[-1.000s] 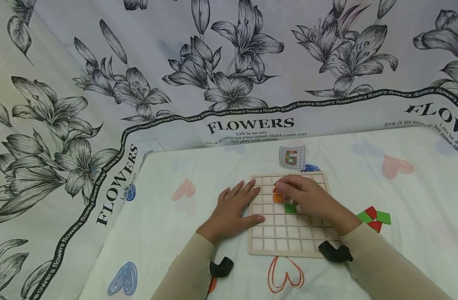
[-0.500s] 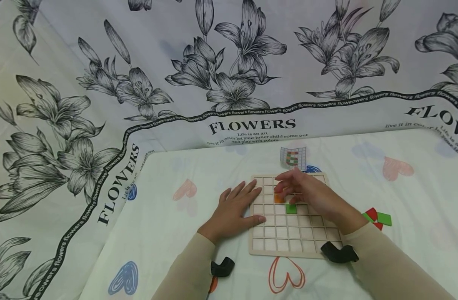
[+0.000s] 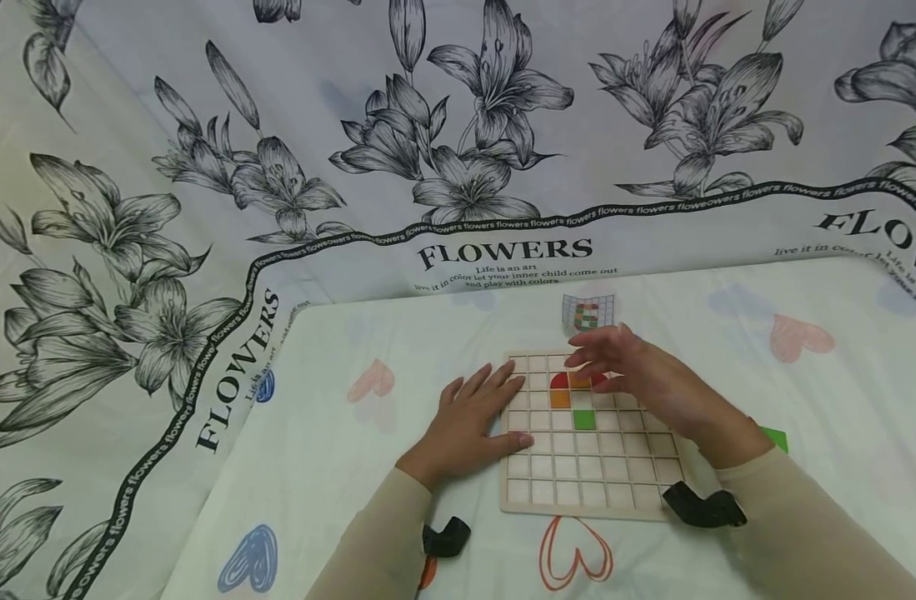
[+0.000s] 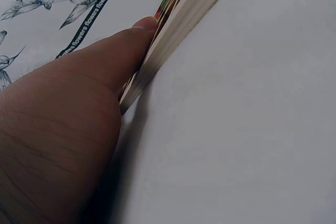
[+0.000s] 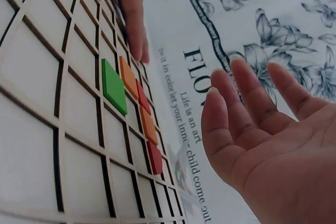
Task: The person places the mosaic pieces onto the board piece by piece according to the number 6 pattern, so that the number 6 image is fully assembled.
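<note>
My left hand (image 3: 465, 425) rests on the left edge of a wooden grid board (image 3: 600, 504), fingers spread and thumb over the rim. Above the board's upper part my right hand (image 3: 645, 379) hovers with loosely bent fingers and holds nothing. Flat tiles lie in the grid cells: a green square (image 3: 584, 420), an orange square (image 3: 560, 399) and a rounded red tile (image 3: 559, 381). Beside that red one is a second orange tile (image 5: 148, 126), then another red tile (image 5: 154, 157), both partly covered by my right fingers in the head view.
A small pattern card (image 3: 588, 312) with a coloured grid design lies behind the board. To the right, a loose green tile (image 3: 777, 438) shows past my right wrist, which hides other tiles there. A flower-printed cloth (image 3: 465, 150) rises at the back.
My right hand has lifted off the tiles and shifted right, its fingers parting and uncovering the red tile. Its wrist now covers most of the loose tiles. My left hand has stayed put.
</note>
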`<action>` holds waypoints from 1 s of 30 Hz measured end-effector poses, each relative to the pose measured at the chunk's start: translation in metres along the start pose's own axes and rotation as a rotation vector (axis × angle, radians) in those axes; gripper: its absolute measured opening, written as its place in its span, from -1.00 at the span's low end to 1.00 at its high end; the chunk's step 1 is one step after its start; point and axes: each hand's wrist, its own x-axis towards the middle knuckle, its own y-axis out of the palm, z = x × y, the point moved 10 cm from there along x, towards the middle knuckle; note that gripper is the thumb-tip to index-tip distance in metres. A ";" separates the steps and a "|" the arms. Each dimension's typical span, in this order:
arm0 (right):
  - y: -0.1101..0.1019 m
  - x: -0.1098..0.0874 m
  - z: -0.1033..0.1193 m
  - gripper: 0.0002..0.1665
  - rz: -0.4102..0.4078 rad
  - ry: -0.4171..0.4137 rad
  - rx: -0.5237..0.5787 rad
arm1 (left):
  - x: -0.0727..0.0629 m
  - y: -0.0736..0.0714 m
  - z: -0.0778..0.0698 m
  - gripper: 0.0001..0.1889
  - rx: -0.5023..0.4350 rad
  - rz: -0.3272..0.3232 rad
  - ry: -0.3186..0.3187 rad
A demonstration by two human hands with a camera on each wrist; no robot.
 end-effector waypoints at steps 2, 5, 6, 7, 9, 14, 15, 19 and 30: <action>-0.002 -0.002 0.001 -0.23 -0.003 -0.003 0.001 | 0.000 0.000 0.000 -0.06 -0.002 0.000 0.000; -0.006 -0.006 0.001 -0.24 -0.006 -0.008 -0.002 | -0.001 0.000 0.000 -0.06 -0.001 0.000 -0.001; -0.007 -0.007 0.001 -0.25 -0.006 -0.007 -0.001 | -0.001 0.000 0.000 -0.06 0.000 0.001 -0.003; -0.008 -0.009 0.001 -0.25 -0.005 -0.005 -0.006 | -0.001 0.000 0.001 -0.06 0.001 0.001 -0.005; -0.010 -0.012 0.001 -0.26 -0.004 0.003 -0.014 | -0.001 0.000 0.001 -0.05 -0.001 -0.002 -0.006; -0.021 -0.022 0.000 -0.26 -0.007 0.006 -0.045 | -0.001 0.001 0.002 -0.05 -0.006 -0.002 -0.006; -0.024 -0.024 0.000 -0.26 -0.009 0.006 -0.055 | -0.001 0.001 0.002 -0.05 -0.003 0.000 -0.007; -0.035 -0.035 -0.005 -0.28 -0.013 0.024 -0.104 | -0.001 0.000 0.001 -0.05 0.000 -0.009 -0.001; -0.071 -0.070 -0.026 -0.34 -0.062 0.109 -0.317 | -0.002 0.001 0.001 -0.06 -0.002 -0.007 -0.003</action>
